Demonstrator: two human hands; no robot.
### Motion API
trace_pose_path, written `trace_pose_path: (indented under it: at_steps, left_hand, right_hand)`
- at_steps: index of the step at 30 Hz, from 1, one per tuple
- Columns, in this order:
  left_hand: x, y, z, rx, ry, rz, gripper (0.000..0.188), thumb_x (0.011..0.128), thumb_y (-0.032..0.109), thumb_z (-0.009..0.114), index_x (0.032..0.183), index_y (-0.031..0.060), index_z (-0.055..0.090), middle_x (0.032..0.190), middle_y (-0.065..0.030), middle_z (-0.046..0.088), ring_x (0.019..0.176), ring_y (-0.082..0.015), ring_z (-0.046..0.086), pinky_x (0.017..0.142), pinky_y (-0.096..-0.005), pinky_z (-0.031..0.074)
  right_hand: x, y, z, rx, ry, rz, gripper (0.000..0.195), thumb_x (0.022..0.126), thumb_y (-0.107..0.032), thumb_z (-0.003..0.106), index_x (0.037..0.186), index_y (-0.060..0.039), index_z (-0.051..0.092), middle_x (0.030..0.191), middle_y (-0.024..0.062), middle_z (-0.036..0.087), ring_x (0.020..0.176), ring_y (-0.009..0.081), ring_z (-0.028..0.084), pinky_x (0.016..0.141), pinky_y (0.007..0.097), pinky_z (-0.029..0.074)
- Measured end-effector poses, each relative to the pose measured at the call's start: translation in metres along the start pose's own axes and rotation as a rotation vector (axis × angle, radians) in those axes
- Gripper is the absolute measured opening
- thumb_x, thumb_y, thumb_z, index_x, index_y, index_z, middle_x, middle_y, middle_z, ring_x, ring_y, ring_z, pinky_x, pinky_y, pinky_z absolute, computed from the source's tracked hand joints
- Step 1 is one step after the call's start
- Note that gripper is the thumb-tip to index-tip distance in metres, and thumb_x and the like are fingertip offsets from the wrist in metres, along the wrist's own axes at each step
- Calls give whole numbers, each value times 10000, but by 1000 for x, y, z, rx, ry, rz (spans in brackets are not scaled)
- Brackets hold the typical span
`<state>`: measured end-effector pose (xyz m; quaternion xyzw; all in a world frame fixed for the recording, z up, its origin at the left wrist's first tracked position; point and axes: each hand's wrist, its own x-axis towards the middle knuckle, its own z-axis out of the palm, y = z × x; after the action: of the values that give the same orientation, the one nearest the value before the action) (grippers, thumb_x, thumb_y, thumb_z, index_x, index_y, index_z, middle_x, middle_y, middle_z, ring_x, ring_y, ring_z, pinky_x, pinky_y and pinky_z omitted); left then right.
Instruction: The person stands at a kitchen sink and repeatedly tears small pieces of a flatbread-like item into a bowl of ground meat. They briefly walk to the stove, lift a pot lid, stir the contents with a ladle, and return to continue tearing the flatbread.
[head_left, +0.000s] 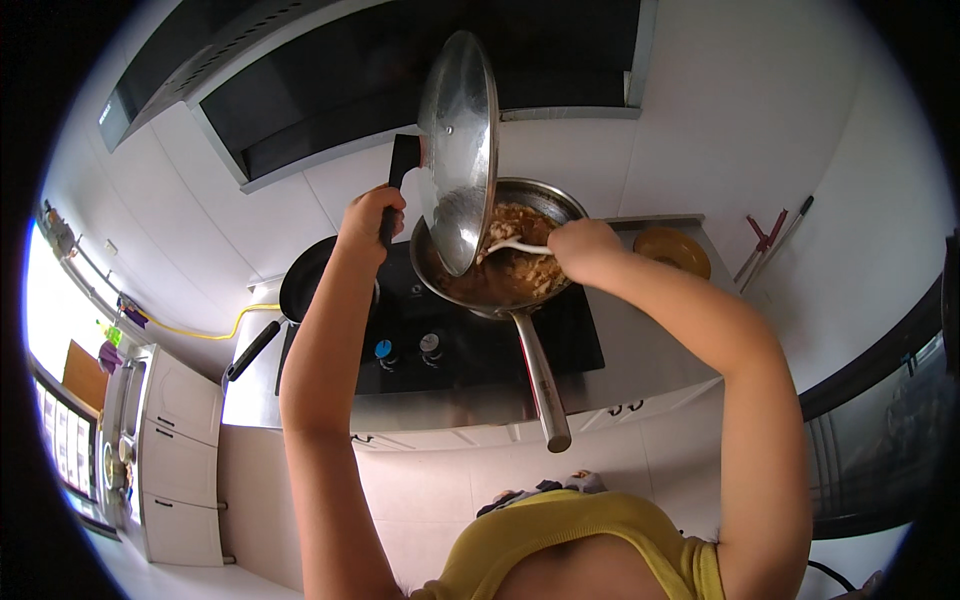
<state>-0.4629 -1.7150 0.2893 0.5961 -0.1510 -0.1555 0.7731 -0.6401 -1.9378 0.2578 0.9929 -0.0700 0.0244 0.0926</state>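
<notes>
My left hand grips the black handle of a glass pan lid. The lid is tilted on its edge, its lower rim over the left part of a steel frying pan. In my right hand is a white spoon or spatula, its head hidden among the food. Brown, saucy food in small pieces lies in the pan, partly covered by the lid and my right hand. The pan sits on a black cooktop, its long metal handle pointing towards me.
A black frying pan stands at the left, its handle reaching over the counter's left end. An amber bowl sits right of the pan. Two control knobs are at the front. A range hood hangs behind.
</notes>
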Motion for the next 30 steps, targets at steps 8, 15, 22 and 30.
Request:
trace_pose_path:
  at_steps: [8, 15, 22, 30]
  left_hand:
    - [1, -2, -5, 8, 25, -8, 43, 664, 6, 539, 628, -5, 518, 564, -90, 475, 456, -169, 438, 428, -264, 352]
    - [3, -3, -12, 16, 9, -37, 69, 661, 17, 543, 633, -3, 483, 591, -79, 472, 481, -154, 456, 438, -243, 392]
    - [3, -8, -16, 10, 55, -63, 59, 658, 9, 550, 624, -4, 503, 566, -84, 472, 462, -163, 441, 428, -255, 367]
    - [7, -11, -28, -13, 51, -91, 53, 654, 3, 550, 627, -10, 507, 561, -87, 471, 459, -168, 440, 425, -258, 362]
  right_hand:
    - [20, 74, -28, 389, -178, 185, 132, 764, -82, 540, 767, -24, 659, 676, 148, 618, 485, 233, 566, 508, 366, 464]
    - [22, 82, -53, 244, -323, 338, 106, 767, 46, 476, 766, 64, 581, 626, 171, 543, 428, 218, 514, 341, 330, 408]
    - [68, 69, 24, 777, -232, 436, 158, 788, -46, 500, 706, 69, 570, 540, 152, 520, 356, 194, 449, 309, 332, 323]
    - [54, 19, 27, 372, 41, -60, 157, 774, -125, 528, 806, -29, 648, 746, 162, 611, 707, 316, 587, 621, 408, 458]
